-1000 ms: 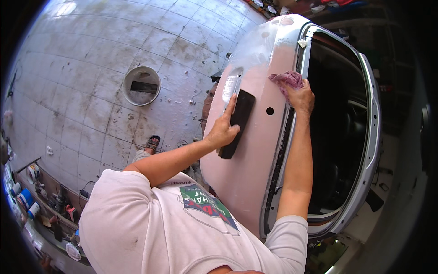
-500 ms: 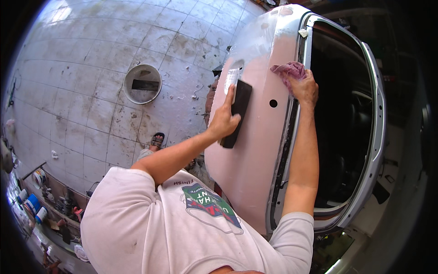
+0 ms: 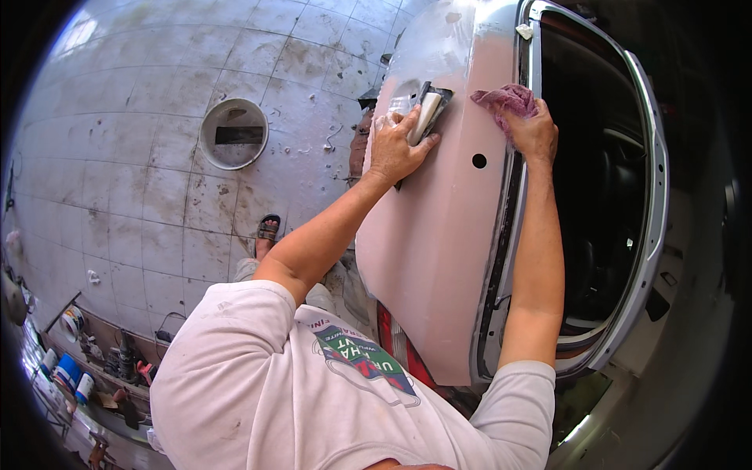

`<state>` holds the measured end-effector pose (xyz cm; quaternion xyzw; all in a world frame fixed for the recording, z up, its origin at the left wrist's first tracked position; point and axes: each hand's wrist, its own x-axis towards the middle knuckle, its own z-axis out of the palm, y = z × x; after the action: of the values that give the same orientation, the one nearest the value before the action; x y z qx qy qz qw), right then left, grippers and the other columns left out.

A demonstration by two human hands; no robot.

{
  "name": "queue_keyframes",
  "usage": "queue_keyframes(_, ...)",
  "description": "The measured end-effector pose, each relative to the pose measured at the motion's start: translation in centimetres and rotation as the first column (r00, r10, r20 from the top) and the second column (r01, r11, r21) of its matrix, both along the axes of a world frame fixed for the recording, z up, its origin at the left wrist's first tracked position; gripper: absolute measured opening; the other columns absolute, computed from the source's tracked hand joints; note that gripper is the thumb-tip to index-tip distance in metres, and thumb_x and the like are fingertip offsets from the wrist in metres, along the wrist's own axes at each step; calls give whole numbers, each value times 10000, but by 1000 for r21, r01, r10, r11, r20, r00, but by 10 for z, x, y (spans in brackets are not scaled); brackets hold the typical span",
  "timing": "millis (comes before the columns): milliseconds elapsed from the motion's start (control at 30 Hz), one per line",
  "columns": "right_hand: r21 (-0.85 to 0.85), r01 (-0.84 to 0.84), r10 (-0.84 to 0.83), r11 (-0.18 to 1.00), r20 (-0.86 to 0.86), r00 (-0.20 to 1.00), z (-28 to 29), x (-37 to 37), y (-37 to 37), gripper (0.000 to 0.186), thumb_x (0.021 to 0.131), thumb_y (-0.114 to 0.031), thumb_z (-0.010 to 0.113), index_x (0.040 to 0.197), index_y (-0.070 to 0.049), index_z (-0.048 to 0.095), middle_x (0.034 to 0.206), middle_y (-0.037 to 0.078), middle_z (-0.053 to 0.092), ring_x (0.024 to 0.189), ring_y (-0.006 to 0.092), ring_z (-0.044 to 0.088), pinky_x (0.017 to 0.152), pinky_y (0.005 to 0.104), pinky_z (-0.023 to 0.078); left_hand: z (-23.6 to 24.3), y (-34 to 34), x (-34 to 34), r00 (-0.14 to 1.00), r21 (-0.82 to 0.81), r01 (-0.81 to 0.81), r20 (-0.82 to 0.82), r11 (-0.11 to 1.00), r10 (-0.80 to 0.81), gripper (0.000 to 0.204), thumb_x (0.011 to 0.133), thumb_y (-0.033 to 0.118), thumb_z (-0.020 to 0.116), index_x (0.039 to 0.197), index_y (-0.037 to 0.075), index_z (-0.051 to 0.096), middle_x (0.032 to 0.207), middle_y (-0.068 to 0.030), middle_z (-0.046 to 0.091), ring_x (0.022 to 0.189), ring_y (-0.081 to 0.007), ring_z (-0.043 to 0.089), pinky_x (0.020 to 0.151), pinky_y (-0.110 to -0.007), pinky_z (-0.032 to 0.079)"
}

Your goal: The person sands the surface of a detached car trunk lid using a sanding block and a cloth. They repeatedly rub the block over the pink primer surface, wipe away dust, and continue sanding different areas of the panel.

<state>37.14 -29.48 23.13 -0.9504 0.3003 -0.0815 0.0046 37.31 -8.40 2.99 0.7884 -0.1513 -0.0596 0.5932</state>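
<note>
My left hand grips a sanding block with a pale handle and dark edges, near the far left part of a car body panel. The block sits tilted, and my palm and fingers hide part of it. Pink primer coats most of the panel; its far end is greyish white. A crumpled pinkish-purple cloth is bunched in my right hand, which rests at the panel's right edge beside the window opening.
A round tub with a dark strip across it stands on the stained tile floor to the left. Dark seats show inside the window frame. Tools and cans crowd a shelf at lower left. A red tail light lies below the panel.
My left hand has moved farther up the panel and changed its hold; the block is now turned and tilted. My right hand keeps the cloth at nearly the same spot. The view has shifted slightly.
</note>
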Motion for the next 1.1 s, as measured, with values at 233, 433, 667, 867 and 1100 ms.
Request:
queue_keyframes(233, 2, -18, 18, 1000, 4, 1000, -1, 0, -4, 835, 676, -761, 892, 1218, -145, 735, 1102, 167, 812, 1068, 385, 781, 890, 479, 622, -15, -16, -10, 996, -73, 13, 89, 997, -6, 764, 1016, 577, 666, 1569, 62, 556, 1629, -272, 449, 1419, -494, 512, 1119, -515, 488)
queue_keyframes(433, -6, -24, 24, 1000, -16, 1000, 1, 4, -1, 854, 690, -757, 879, 1263, -144, 718, 1150, 175, 803, 1093, 391, 773, 919, 486, 617, 4, 3, -27, 995, 65, 101, 13, 993, -102, 599, 1111, 428, 536, 1660, 210, 445, 1660, -339, 387, 1400, -556, 519, 1141, -534, 469)
queue_keyframes(667, 90, -167, 170, 982, -26, 985, -10, -52, -7, 798, 784, -653, 859, 1340, -116, 658, 1182, 204, 783, 1143, 422, 746, 966, 503, 599, -14, 90, -208, 971, 124, 221, 63, 967, -230, 678, 1082, 388, 625, 1696, 239, 380, 1595, -426, 368, 1387, -614, 488, 1129, -603, 473)
queue_keyframes(867, 62, -105, 105, 993, -1, 994, 8, -85, 32, 776, 808, -628, 862, 1341, -99, 663, 1156, 200, 788, 1120, 404, 765, 973, 509, 616, -21, 47, -110, 991, 152, 119, 46, 981, -127, 612, 1090, 441, 586, 1655, 242, 460, 1488, -390, 520, 1296, -557, 574, 1101, -555, 495)
queue_keyframes(1100, 108, -112, 110, 988, 24, 994, 4, -91, 25, 768, 809, -603, 860, 1372, -114, 676, 1178, 185, 794, 1162, 370, 761, 985, 506, 617, 12, 34, -132, 999, 194, 21, 24, 981, -27, 561, 1108, 554, 492, 1592, 277, 559, 1440, -351, 575, 1341, -528, 572, 1078, -539, 509)
